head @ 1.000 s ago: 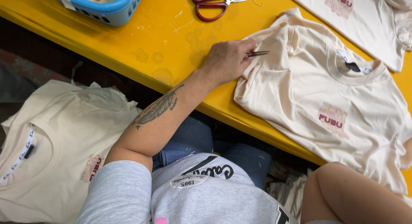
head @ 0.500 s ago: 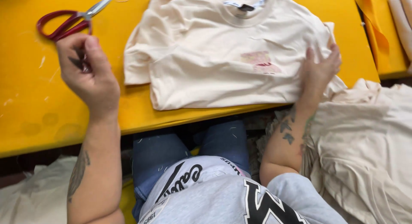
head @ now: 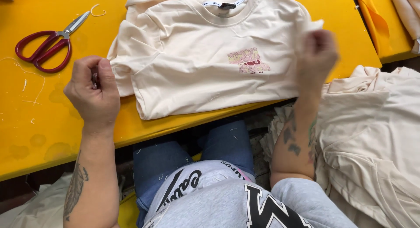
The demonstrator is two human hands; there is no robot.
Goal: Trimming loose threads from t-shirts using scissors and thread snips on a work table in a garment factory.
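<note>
Shirts were the work at this yellow counter. One cream T-shirt lay flat on the counter, front side up, with its collar at the far edge and a small pink and red picture on the chest. Its bottom part looked folded under near the counter's front edge. The left hand was held up just beside the shirt's left sleeve, not touching it. Its fingers were pinched together on something tiny and dark, maybe a small cutting tool, but it was too small to tell. The right hand was blurry at the shirt's right edge. Its fingers looked bunched near the cloth, yet I could not tell if they held the shirt or nothing. Red scissors lay well apart on the left, and little loose threads sat on the counter near them. A heap of more cream shirts hung low on the right. So I think some threads were already cut off, this shirt was partly done, and many shirts were left.
</note>
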